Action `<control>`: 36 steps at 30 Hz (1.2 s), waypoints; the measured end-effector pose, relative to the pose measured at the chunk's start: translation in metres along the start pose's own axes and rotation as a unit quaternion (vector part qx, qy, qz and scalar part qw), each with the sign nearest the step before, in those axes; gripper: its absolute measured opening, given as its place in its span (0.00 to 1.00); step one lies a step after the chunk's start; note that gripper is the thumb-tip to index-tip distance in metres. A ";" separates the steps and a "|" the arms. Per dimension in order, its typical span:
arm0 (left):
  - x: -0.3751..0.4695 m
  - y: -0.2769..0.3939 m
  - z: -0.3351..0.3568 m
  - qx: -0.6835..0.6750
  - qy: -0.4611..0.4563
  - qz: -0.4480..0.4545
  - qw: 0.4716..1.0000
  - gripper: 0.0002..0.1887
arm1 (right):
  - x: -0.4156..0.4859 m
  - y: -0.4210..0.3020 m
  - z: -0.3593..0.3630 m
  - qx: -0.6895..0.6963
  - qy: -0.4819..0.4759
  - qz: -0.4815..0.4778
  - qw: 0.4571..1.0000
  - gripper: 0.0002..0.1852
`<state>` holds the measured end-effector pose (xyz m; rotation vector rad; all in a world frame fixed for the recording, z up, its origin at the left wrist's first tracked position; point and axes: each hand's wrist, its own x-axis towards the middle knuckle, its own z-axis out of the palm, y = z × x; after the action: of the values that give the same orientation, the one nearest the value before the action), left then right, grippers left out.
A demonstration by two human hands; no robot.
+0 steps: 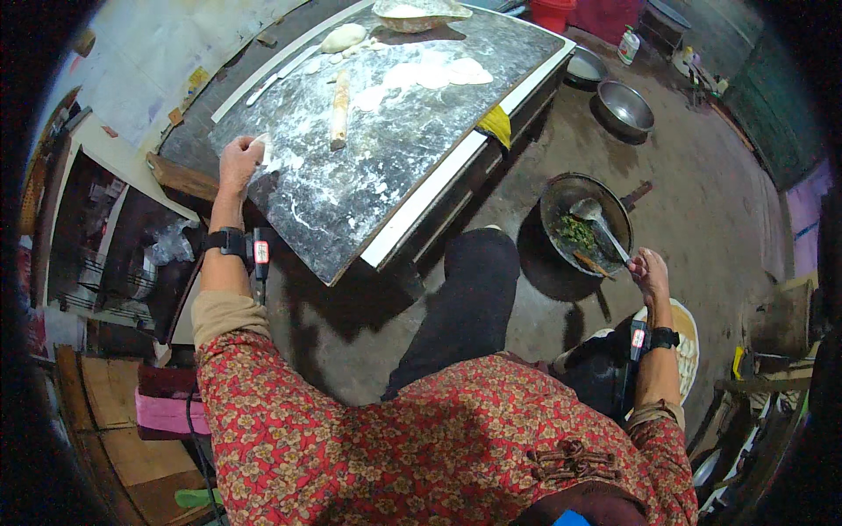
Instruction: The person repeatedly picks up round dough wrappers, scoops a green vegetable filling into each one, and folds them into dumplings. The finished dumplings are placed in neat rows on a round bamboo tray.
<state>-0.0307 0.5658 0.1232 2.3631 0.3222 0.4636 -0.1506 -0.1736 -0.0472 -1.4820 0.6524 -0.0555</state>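
My left hand [238, 163] pinches a pale round of dough [264, 148] above the near left edge of the floured table [302, 171]. On my right side, my right hand [651, 273] grips the handle of a metal ladle [612, 240]. The ladle's bowl rests in a dark wok [551, 230], by a chopped green filling [576, 231]. A wooden stick [592, 264] also leans over the wok's rim. Partly hidden behind my right forearm is a round tray [688, 315] with several white dumplings.
A rolling pin [339, 108], flattened dough rounds [434, 73], a knife [279, 75], a dough lump [344, 38] and a flour bowl [421, 18] lie on the table. A yellow cloth [496, 126] hangs off its edge. Metal basins [625, 108] stand on the floor.
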 end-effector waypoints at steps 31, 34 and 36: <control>-0.016 0.078 0.056 -0.478 -0.126 -0.072 0.866 0.15 | 0.001 -0.006 0.029 -0.063 -0.045 -0.018 0.997 0.17; -0.037 0.140 0.082 -0.564 -0.311 -0.048 0.763 0.15 | -0.015 -0.023 0.039 -0.025 -0.043 -0.031 0.998 0.16; -0.057 0.179 0.107 -0.595 -0.372 -0.039 0.711 0.17 | -0.031 -0.042 0.044 -0.008 -0.042 -0.037 0.998 0.17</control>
<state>-0.0194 0.3523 0.1570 1.0616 -0.2362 -0.3206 -0.1422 -0.1259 0.0011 -1.5157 0.5325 -0.0446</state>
